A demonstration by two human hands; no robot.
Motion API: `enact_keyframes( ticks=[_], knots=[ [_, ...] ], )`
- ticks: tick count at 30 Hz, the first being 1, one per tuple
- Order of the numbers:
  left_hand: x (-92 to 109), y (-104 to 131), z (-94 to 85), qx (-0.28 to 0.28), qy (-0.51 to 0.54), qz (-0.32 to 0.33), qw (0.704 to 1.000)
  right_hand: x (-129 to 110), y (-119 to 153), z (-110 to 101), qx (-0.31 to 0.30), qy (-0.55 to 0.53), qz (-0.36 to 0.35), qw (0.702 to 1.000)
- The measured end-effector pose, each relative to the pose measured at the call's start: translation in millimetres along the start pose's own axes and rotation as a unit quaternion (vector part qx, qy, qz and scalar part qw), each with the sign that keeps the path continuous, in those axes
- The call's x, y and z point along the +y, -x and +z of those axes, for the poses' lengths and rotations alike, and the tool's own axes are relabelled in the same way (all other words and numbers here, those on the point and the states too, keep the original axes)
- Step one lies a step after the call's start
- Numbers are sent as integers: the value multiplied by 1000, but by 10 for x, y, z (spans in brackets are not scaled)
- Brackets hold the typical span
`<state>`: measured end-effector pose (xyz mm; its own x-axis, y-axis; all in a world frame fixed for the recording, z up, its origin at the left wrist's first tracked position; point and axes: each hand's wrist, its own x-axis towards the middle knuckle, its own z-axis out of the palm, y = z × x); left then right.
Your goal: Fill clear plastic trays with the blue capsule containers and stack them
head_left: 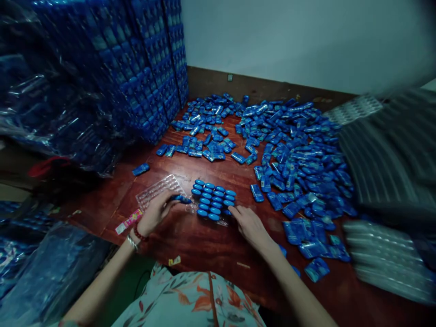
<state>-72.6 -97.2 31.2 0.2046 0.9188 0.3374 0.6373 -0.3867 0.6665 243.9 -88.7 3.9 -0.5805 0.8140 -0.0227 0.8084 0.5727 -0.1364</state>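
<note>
Rows of blue wrapped bars (213, 200), rounded at the ends, stand packed in a clear plastic tray on the red-brown table in front of me. My left hand (160, 210) is closed around a blue wrapped bar (181, 199) at the tray's left side. At the right edge of the rows, my right hand (247, 220) pinches at a blue bar; its fingers hide part of it. Behind my left hand lies a clear moulded tray (163, 188) with bare cavities. A pink and yellow strip (128, 221) lies by my left wrist.
A large heap of blue wrapped bars (299, 159) spreads over the table's right and back. Tall stacks of blue packs (146, 77) rise at the left. Clear trays (384, 259) are piled at the right, blurred. A wall (289, 45) stands behind.
</note>
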Motion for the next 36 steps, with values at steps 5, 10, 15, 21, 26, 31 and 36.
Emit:
enact_keyframes(
  ticks=[5,10,15,21,26,31,36],
  knots=[
    [-71,133,424,-25,-43,1,999,19,32,87,19,-1,-15,1000],
    [-135,38,451,-103,-107,76,986,60,188,186,152,-149,20,977],
    [-156,-102,338,-166,-89,95,977,7,156,189,199,-197,18,960],
    [-165,-128,311,-178,-95,98,974,-104,-70,-28,57,-41,-5,998],
    [-89,-86,370,-185,-108,122,969,-202,-288,-343,-94,26,-24,995],
    [-132,-11,509,-127,-106,138,977,-273,-255,-317,-89,73,41,993],
    [-162,-105,611,-42,-62,102,992,-91,81,-85,86,29,57,994]
  ],
)
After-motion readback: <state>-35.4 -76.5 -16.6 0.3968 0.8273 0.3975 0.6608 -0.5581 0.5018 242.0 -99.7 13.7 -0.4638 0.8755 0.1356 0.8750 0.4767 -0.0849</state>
